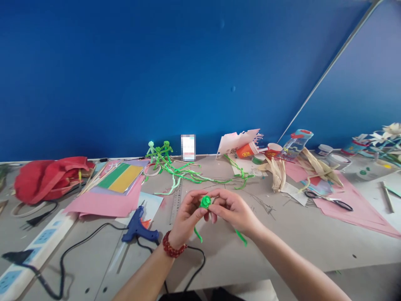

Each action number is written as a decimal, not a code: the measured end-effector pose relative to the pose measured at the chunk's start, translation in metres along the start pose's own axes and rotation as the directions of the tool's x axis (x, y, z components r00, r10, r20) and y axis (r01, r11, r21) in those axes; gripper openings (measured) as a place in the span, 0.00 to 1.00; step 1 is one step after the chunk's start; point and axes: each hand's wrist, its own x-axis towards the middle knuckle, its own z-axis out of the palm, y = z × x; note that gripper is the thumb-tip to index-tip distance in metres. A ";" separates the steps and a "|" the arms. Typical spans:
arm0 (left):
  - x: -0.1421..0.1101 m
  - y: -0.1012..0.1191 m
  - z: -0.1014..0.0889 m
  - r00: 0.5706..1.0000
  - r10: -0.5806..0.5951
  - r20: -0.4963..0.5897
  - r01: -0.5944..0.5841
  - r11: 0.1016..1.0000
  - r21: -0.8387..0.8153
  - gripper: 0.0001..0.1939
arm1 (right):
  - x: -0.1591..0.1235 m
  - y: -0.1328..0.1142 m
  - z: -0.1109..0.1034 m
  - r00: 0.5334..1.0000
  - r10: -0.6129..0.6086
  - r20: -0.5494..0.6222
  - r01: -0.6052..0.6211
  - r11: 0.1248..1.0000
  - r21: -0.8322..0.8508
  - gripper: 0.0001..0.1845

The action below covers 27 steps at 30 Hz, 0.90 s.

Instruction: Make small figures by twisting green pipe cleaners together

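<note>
Along a smooth grey worktop [288, 238] set against a glossy, deep blue wall [200, 83], my head camera looks down on two bare hands near the middle. The left hand [189, 211] and right hand [230, 207] both pinch a small, bright green coiled piece [205, 202] between thumb and fingers, holding it above the surface; its rounded top looks fuzzy and wound in loops. Two green strips [198, 235] hang below the hands, one on each side. A bracelet of dark red beads [174, 245] circles the left wrist. Beyond the hands I see fuzzy green figures [158, 151] with looped heads, standing among tangled, pliable green strands [200, 180], and a clear flat ruler [176, 202]. On the left lie a slick blue glue gun [138, 228] with a black cord, flat pink sheets [108, 200], a crumpled red cloth item [50, 177] and a long white power strip [37, 246]. Toward the right I find tipped red paper cups [246, 149], dry, papery tan husks [277, 173], black-handled scissors [328, 200] resting partly on pink paper [360, 213], and white petalled flowers [388, 131] at the far edge.
</note>
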 end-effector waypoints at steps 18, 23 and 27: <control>-0.005 -0.002 0.001 0.998 0.049 -0.038 -0.047 0.997 0.061 0.10 | -0.004 -0.029 -0.014 0.997 0.015 0.070 0.010 0.942 -0.334 0.06; -0.004 -0.001 0.004 0.999 -0.036 0.003 0.036 0.991 -0.127 0.10 | 0.000 -0.025 -0.014 0.995 0.031 0.093 -0.017 0.988 -0.154 0.08; -0.004 -0.001 0.004 0.993 -0.110 0.041 0.116 0.965 -0.234 0.10 | 0.002 -0.017 -0.013 0.988 0.060 0.140 -0.063 0.998 0.013 0.13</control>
